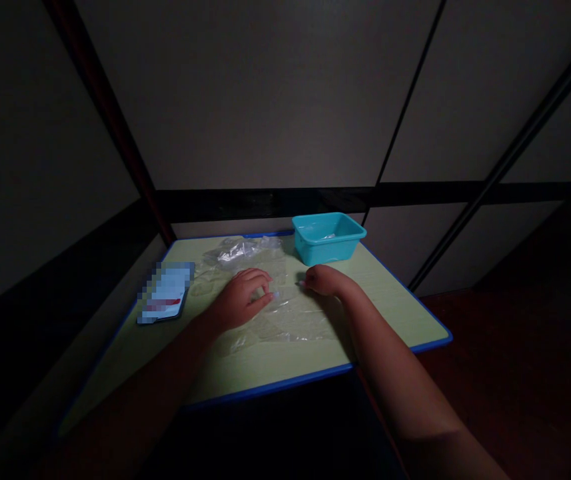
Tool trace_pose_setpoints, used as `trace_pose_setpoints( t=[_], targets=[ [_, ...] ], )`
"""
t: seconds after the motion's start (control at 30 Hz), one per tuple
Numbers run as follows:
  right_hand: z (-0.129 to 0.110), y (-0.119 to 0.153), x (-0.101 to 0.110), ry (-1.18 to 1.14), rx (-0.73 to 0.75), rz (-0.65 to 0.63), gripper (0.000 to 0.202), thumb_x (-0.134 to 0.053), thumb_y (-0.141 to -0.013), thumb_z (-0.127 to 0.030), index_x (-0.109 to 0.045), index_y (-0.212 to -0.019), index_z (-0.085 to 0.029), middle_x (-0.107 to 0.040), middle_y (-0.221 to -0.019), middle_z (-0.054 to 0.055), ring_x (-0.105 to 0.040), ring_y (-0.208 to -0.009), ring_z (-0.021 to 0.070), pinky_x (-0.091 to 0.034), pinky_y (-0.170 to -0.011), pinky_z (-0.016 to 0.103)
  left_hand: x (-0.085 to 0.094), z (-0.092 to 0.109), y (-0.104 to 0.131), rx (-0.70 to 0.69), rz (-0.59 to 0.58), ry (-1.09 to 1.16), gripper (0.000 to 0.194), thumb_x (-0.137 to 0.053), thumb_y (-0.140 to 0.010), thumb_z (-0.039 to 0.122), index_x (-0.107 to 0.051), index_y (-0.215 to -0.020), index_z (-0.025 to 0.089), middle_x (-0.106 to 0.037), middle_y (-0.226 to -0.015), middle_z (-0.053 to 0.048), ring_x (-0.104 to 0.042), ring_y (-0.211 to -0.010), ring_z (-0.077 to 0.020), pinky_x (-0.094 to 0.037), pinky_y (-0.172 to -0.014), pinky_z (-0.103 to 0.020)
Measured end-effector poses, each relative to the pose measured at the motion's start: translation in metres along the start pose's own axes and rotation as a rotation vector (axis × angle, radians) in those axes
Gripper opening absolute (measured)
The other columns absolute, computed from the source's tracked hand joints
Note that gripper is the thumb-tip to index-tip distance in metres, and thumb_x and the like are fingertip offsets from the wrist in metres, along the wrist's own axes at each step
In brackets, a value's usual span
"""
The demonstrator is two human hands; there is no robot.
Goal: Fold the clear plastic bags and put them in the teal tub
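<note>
A clear plastic bag (285, 323) lies spread and wrinkled over the middle of the table, its crumpled part (238, 250) toward the back. Above the left side of this sheet is my left hand (242, 299), fingers curved and the thumb held apart from them, with nothing visible between. My right hand (322, 280) rests by the bag's right edge, fingers curled in and thumb pointing left. Whether a bit of the film is pinched there cannot be made out. Just behind my right hand stands a turquoise plastic basket (329, 252), with something small and pale inside.
A phone (168, 293) with a lit, blurred screen lies at the table's left. The light-green table (400, 307) has a blue rim. Panelled walls (265, 100) close in behind and to the left; dark reddish floor (490, 353) shows on the right.
</note>
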State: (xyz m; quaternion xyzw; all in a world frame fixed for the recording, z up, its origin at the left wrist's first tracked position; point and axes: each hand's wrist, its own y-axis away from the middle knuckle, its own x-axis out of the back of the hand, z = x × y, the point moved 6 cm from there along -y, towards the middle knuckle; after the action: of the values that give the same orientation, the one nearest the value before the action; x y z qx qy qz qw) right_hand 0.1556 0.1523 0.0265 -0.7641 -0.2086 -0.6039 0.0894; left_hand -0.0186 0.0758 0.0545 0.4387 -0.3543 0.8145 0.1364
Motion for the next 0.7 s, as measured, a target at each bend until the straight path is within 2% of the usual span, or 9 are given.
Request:
trace_pose_setpoints(
  t=[0.07, 0.13, 0.2, 0.27, 0.33, 0.5, 0.7],
  targets=[
    [0.0, 0.0, -0.001, -0.013, -0.011, -0.02, 0.023, -0.055, -0.083, -0.028, -0.071, -0.071, -0.016, -0.069, -0.069, 0.009, -0.058, -0.058, 0.0164, -0.035, -0.054, 0.025, -0.008, 0.002, -0.001, 0.029, -0.038, -0.038, 0.027, -0.05, -0.085, 0.036, -0.057, -0.106, 0.019, -0.056, -0.123, -0.01, -0.048, -0.117, -0.0244, -0.031, -0.102, -0.045],
    [-0.002, 0.001, 0.0, -0.02, -0.01, -0.035, 0.021, -0.054, -0.082, -0.023, -0.071, -0.072, -0.016, -0.07, -0.071, 0.009, -0.059, -0.058, 0.0164, -0.035, -0.055, 0.024, -0.021, 0.005, -0.001, 0.033, -0.143, -0.08, 0.047, -0.051, -0.086, 0.042, -0.045, -0.127, 0.022, -0.042, -0.139, -0.011, -0.036, -0.129, -0.0263, -0.018, -0.108, -0.05],
    [-0.004, 0.002, 0.001, -0.026, -0.001, -0.04, 0.018, -0.054, -0.08, -0.018, -0.071, -0.073, -0.016, -0.071, -0.073, 0.009, -0.059, -0.059, 0.0162, -0.035, -0.054, 0.024, -0.036, 0.011, -0.002, 0.02, -0.27, -0.106, 0.059, -0.048, -0.087, 0.048, -0.032, -0.138, 0.023, -0.03, -0.147, -0.011, -0.025, -0.135, -0.0262, -0.011, -0.108, -0.053],
    [-0.006, 0.003, 0.002, -0.028, 0.006, -0.046, 0.016, -0.055, -0.078, -0.015, -0.071, -0.074, -0.015, -0.071, -0.074, 0.009, -0.06, -0.06, 0.0162, -0.035, -0.054, 0.023, -0.047, 0.017, -0.002, 0.009, -0.355, -0.129, 0.066, -0.045, -0.087, 0.051, -0.024, -0.142, 0.023, -0.023, -0.149, -0.011, -0.02, -0.137, -0.0251, -0.008, -0.109, -0.053],
    [-0.007, 0.004, 0.003, -0.026, 0.006, -0.045, 0.017, -0.055, -0.078, -0.014, -0.072, -0.075, -0.014, -0.071, -0.075, 0.01, -0.06, -0.061, 0.0166, -0.035, -0.054, 0.024, -0.052, 0.019, -0.002, 0.012, -0.386, -0.158, 0.066, -0.043, -0.088, 0.05, -0.021, -0.144, 0.023, -0.021, -0.15, -0.011, -0.019, -0.138, -0.024, -0.006, -0.109, -0.052],
    [-0.006, 0.003, 0.002, -0.03, 0.007, -0.035, 0.025, -0.05, -0.084, -0.021, -0.072, -0.076, -0.013, -0.071, -0.073, 0.011, -0.059, -0.057, 0.0163, -0.035, -0.055, 0.025, -0.054, 0.014, 0.0, 0.041, -0.362, -0.196, 0.051, -0.033, -0.094, 0.034, -0.021, -0.143, 0.027, -0.023, -0.149, -0.008, -0.021, -0.137, -0.0182, -0.002, -0.11, -0.049],
    [-0.002, 0.004, 0.003, -0.042, 0.029, -0.031, 0.026, -0.051, -0.085, -0.026, -0.069, -0.07, -0.014, -0.07, -0.07, 0.009, -0.055, -0.055, 0.0139, -0.032, -0.052, 0.024, -0.056, 0.004, 0.005, 0.1, -0.397, -0.178, 0.049, -0.031, -0.094, 0.034, -0.027, -0.142, 0.025, -0.025, -0.148, -0.008, -0.024, -0.136, -0.0194, -0.005, -0.109, -0.051]
  ],
)
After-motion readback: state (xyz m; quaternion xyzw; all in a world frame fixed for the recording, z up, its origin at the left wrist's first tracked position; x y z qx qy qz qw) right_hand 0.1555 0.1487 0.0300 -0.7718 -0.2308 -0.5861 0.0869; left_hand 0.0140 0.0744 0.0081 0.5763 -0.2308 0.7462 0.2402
